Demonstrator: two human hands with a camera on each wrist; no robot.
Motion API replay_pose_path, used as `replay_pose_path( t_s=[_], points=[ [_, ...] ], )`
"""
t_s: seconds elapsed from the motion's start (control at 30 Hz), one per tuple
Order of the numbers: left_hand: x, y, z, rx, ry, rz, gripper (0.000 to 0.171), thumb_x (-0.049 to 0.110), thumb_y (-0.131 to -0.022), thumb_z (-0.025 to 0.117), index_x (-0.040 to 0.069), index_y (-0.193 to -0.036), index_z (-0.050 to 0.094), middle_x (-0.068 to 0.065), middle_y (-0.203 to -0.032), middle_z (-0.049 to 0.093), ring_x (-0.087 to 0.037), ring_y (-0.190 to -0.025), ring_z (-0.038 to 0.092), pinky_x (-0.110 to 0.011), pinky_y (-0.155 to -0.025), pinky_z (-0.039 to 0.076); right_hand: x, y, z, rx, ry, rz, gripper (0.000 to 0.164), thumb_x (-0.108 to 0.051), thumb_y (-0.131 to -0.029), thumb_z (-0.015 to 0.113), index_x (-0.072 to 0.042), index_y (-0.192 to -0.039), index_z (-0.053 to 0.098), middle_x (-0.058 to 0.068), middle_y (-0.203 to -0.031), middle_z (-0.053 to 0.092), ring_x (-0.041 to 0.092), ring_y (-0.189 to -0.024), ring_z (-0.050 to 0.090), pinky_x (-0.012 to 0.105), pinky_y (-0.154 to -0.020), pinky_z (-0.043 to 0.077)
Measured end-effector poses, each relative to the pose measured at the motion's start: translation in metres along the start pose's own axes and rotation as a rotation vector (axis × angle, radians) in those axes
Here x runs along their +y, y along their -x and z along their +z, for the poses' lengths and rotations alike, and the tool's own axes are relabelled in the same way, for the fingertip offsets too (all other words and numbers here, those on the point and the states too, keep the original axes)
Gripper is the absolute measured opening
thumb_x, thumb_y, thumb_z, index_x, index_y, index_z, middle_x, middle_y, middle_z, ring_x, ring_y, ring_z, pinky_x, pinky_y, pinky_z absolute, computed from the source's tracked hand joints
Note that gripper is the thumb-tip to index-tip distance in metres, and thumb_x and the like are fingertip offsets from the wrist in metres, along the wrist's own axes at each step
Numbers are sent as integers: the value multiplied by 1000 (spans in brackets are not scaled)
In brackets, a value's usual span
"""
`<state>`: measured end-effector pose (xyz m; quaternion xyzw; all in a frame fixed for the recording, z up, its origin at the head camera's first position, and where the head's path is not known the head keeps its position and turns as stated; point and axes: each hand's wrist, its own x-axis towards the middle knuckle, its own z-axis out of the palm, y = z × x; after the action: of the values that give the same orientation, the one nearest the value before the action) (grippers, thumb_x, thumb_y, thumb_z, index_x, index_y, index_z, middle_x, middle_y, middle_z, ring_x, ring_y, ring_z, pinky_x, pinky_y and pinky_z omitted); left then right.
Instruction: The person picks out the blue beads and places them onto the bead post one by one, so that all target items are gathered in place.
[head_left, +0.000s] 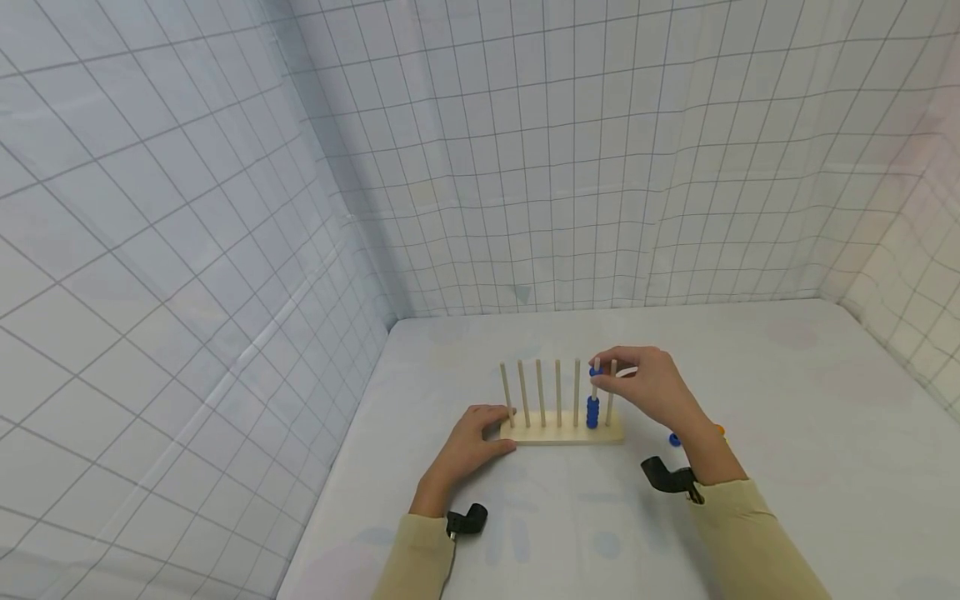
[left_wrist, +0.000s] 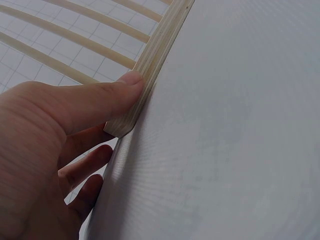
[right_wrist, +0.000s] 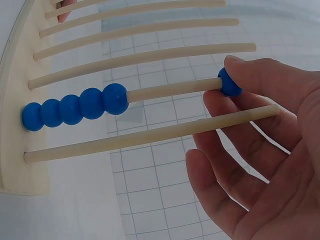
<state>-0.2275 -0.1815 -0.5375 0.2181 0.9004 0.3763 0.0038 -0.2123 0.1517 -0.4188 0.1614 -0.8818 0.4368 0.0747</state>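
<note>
A pale wooden base with several upright pegs stands on the table. My left hand grips its left end, thumb on the front edge as the left wrist view shows. Several blue beads are stacked at the bottom of the second peg from the right. At the top of that same peg, my right hand pinches another blue bead between thumb and index finger, with the peg's tip in it. The rightmost peg is bare and passes in front of the right fingers.
On the white table, a loose blue bead and an orange bead lie near my right wrist, the orange one partly hidden by it. Grid-patterned curtains hang behind and at both sides.
</note>
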Motion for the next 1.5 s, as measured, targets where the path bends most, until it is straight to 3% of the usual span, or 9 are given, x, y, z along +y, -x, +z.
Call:
replay_pose_path(
  t_s=[0.5, 0.8, 1.13, 1.5],
  points=[
    [2, 2, 0, -3, 4, -6, 55, 34, -87, 80, 18, -137, 64, 2, -135, 60, -21, -128, 47, -46, -109, 38, 11, 1, 8, -23, -63, 67, 17, -30, -88, 80, -22, -102, 75, -4, -90, 70, 26, -93, 70, 41, -76, 58],
    [1, 0, 0, -5, 7, -4, 55, 34, -86, 81, 18, -136, 65, 2, -135, 60, -21, -129, 47, -46, -110, 38, 14, 3, 10, -28, -72, 68, 14, -28, -87, 81, -21, -99, 77, -2, -109, 72, 27, -97, 68, 39, -76, 58],
    [1, 1, 0, -10, 13, -13, 54, 35, -87, 80, 19, -136, 64, 0, -137, 59, -23, -132, 46, -48, -110, 37, 20, 4, 13, -43, -64, 72, 18, -31, -87, 80, -21, -103, 78, -4, -100, 73, 30, -99, 68, 41, -75, 57],
    [1, 0, -1, -12, 6, -11, 54, 35, -87, 81, 18, -136, 64, 0, -138, 59, -23, -132, 46, -47, -110, 37, 26, 3, 17, -50, -57, 68, 15, -30, -87, 81, -24, -100, 78, -8, -98, 71, 25, -104, 65, 37, -75, 55]
  ],
)
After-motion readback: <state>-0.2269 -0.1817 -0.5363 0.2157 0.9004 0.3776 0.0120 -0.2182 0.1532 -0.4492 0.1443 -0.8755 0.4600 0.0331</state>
